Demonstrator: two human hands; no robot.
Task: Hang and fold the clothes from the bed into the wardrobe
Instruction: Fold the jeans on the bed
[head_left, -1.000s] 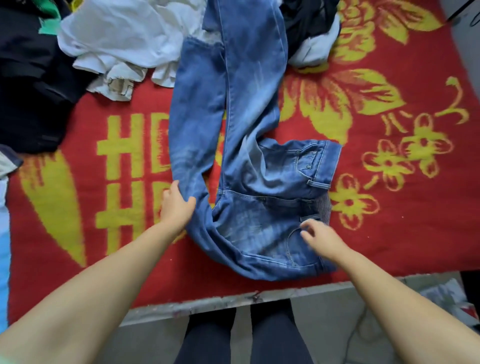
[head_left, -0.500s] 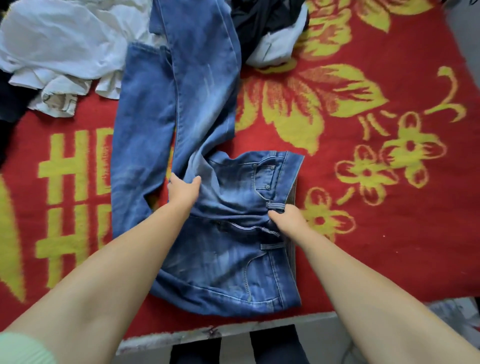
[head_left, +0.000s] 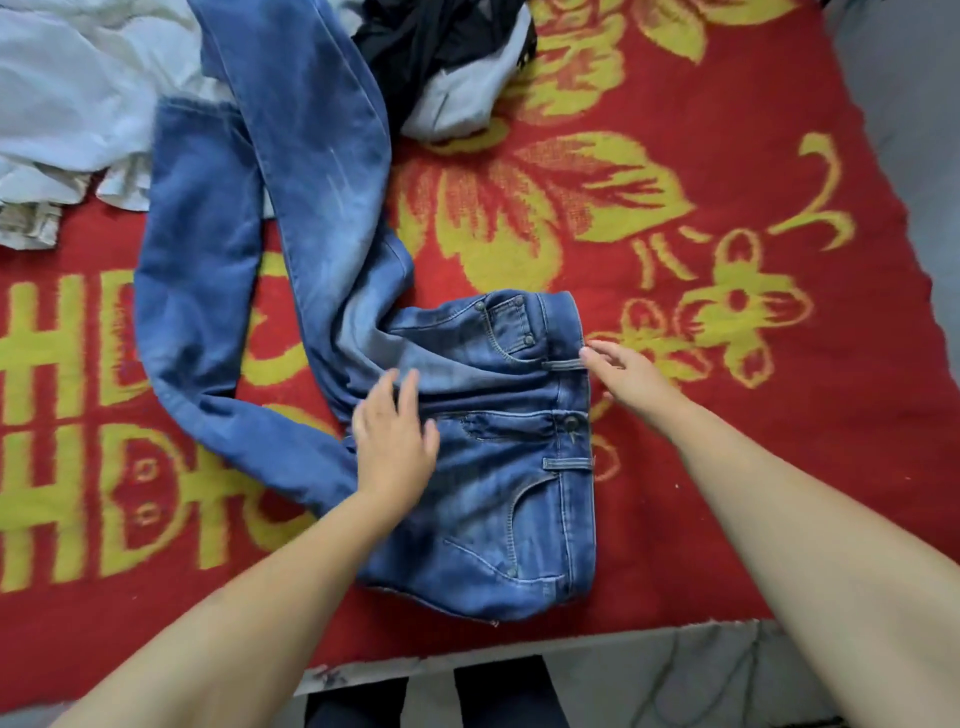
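Denim jeans (head_left: 322, 270) look heavy, floppy; our left hand (head_left: 397, 447) presses flat, fingers spread; right hand (head_left: 631, 376), fingers extended, touches waistband (head_left: 574, 332); grip there.

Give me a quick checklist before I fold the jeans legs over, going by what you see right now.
1. Jeans top spread flat on the blanket: ok.
2. Left hand pressing the seat flat: ok.
3. Right hand at the waistband, fingers straight, no grip yet: ok.
4. Legs straight and aligned: not ok, they curve apart.
5. Leg ends free of the white clothes: not ok, the far leg lies over them.
6. Button fastened: cannot tell.
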